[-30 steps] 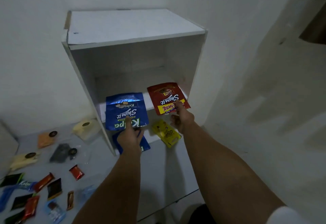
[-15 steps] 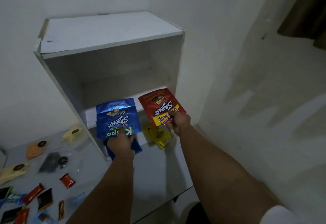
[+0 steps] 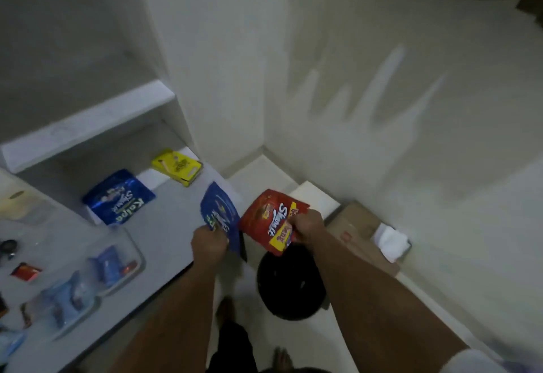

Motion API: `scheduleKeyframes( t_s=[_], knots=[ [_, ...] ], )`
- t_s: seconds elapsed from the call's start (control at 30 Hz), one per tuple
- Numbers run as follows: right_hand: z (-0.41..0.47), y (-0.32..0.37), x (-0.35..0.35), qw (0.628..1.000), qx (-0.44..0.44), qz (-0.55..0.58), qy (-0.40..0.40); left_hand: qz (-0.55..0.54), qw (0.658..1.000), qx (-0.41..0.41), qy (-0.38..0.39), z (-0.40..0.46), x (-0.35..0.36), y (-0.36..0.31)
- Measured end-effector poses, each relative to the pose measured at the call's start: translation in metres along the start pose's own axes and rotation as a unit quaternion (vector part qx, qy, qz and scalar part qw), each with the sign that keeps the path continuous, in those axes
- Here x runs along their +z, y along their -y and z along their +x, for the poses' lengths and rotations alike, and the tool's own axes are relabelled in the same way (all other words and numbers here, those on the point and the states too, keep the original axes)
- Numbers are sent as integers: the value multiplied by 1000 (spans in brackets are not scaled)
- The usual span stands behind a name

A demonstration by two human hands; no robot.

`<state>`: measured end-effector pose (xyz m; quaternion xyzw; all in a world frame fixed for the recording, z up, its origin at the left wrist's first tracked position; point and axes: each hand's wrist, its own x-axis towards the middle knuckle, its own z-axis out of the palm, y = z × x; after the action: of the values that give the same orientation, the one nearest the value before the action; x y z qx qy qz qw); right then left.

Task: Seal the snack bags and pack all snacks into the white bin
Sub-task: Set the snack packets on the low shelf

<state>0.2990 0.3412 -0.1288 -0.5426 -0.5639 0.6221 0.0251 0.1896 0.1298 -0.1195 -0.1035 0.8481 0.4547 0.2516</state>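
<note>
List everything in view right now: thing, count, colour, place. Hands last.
blue bag: 1, blue, held up past the table's right edge
red bag: 1, red and yellow, held up over the floor
Kalpa bag: 1, blue, lying at the shelf's mouth
yellow pack: 1, yellow, lying right of the Kalpa bag
small snacks: several, blue and red, blurred, table's left part
shelf: 1, white, on the table
table: 1, grey, left half
black round thing: 1, floor, under the red bag
cardboard box: 1, brown, floor by the wall
left hand: grips the blue bag
right hand: grips the red bag
</note>
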Motion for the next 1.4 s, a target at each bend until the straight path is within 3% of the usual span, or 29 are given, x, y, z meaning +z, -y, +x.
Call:
scheduleKeyframes(
  t_s=[0.1, 0.27, 0.43, 0.57, 0.7, 0.87, 1.03, 1.4],
  knots=[
    [-17, -57, -44, 995, 4, -99, -16, 126, 990, 1, 65, -29, 41, 35],
    [0, -140, -77, 974, 40, -223, -7, 245, 959, 6, 143, -52, 99, 100],
    [15, -165, -77, 967, 72, -244, -10, 256, 950, -27, 176, -46, 155, 130],
    [40, -171, -72, 967, 59, -249, 6, 240, 950, 14, 199, -44, 189, 130],
    [45, -164, -68, 967, 58, -250, 5, 216, 950, -8, 226, -48, 197, 117],
    [18, -141, -62, 956, 17, -293, 19, 235, 940, -3, 247, -56, 160, 98],
    [-7, -105, -35, 945, -28, -322, 55, 236, 947, -6, 219, -50, 100, 78],
    [-48, 22, 106, 931, -153, -317, 93, 184, 982, 36, 24, 9, -108, 24]
  ],
)
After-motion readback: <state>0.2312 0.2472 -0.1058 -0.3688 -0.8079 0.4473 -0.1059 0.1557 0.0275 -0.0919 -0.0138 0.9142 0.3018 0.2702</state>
